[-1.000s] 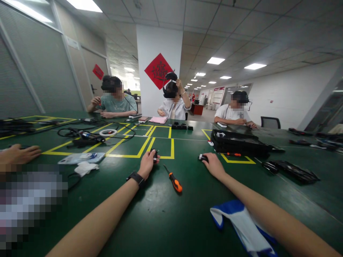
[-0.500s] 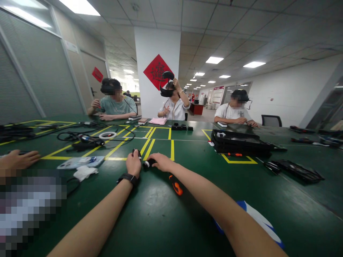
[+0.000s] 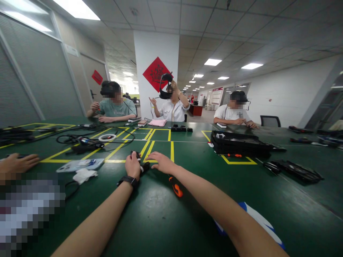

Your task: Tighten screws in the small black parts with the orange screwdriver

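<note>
My left hand (image 3: 133, 165), with a black watch on its wrist, is closed around a small black piece (image 3: 136, 154) that shows above the fingers. Beside that hand is a short black cylinder (image 3: 145, 168) with a pale band. Whether the left hand touches this cylinder cannot be made out. My right hand (image 3: 163, 163) is just right of the cylinder, fingers stretched out and apart, holding nothing visible. Under the right forearm lies an orange-and-black handled tool (image 3: 177, 190), partly hidden by the arm.
Yellow tape (image 3: 172, 151) marks rectangles on the green table (image 3: 155, 214). Black cases (image 3: 239, 144) stand to the right, cables (image 3: 68, 137) and a phone (image 3: 69, 166) to the left. A neighbour's hand (image 3: 23, 163) rests far left. Several people wearing or handling headsets sit opposite.
My right hand has let go of the black cylinder, and its fingers have spread. The cylinder now lies closer against my left hand. Across the table, a person's hand has moved out sideways.
</note>
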A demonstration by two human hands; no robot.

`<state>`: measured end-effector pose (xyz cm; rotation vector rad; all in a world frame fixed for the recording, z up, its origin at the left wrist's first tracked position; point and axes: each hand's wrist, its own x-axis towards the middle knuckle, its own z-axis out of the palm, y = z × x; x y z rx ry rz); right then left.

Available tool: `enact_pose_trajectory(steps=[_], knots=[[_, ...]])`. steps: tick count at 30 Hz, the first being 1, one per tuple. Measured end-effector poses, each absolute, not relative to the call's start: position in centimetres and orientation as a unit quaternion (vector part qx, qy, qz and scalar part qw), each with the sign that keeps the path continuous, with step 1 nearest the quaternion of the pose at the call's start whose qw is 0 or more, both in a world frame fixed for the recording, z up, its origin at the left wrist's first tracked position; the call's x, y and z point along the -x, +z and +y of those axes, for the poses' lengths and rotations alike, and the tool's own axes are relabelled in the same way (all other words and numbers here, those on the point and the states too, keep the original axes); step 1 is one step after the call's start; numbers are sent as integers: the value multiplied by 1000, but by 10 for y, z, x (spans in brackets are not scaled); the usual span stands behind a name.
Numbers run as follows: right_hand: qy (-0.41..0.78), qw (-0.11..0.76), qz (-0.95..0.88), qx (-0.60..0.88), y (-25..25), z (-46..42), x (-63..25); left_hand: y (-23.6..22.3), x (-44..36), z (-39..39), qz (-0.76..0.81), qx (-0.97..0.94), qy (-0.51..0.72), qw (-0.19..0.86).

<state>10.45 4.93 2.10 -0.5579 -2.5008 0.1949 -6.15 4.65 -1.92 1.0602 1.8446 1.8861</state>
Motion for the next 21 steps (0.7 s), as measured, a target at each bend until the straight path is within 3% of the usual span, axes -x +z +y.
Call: enact_pose_trajectory(steps=[6, 12, 16, 18, 21], knots=[[43, 369, -845, 384, 24, 37, -228, -18, 61, 46, 664, -342, 650, 140], [-153, 238, -766, 578, 14, -2, -409, -17, 58, 43, 671, -343, 645, 131], [-294, 213, -620, 695, 7, -22, -508, -10, 54, 37, 673, -341, 641, 141], [-323, 227, -543, 741, 0, -27, -545, -6, 52, 33, 669, -346, 640, 147], [-262, 245, -455, 815, -10, -24, -583, -3, 50, 30, 668, -344, 643, 149]])
